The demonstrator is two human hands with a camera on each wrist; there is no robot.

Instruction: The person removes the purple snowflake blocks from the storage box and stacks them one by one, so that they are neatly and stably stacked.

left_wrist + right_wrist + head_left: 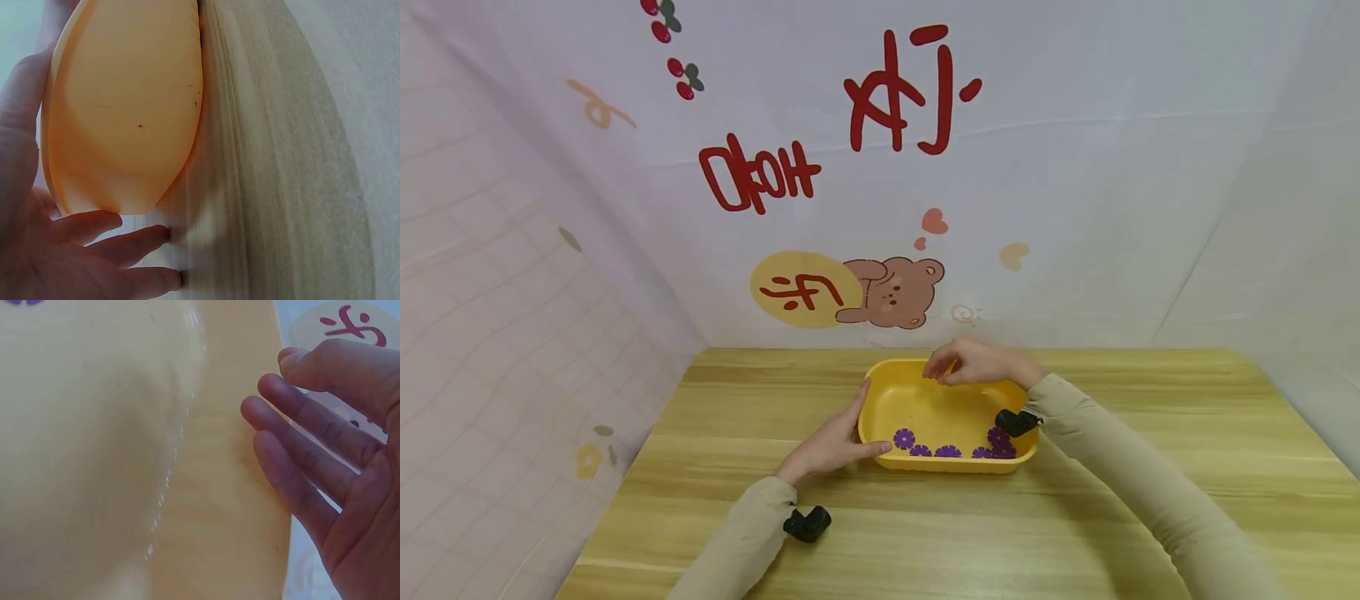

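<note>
A yellow tray rests on the table with several purple flower-shaped pieces inside, along its near side and right corner. My left hand is at the tray's left end, its thumb over the near rim and a finger along the left wall. In the left wrist view that hand has spread fingers beside the tray. Above the tray's far rim is my right hand, palm down and loosely bent. The right wrist view shows this hand with thumb and index tips close together; nothing visible is held.
The wooden table extends on both sides of the tray. Behind it hangs a pale printed cloth with red characters and a bear; another patterned cloth is on the left. A black wrist camera sits at the left cuff.
</note>
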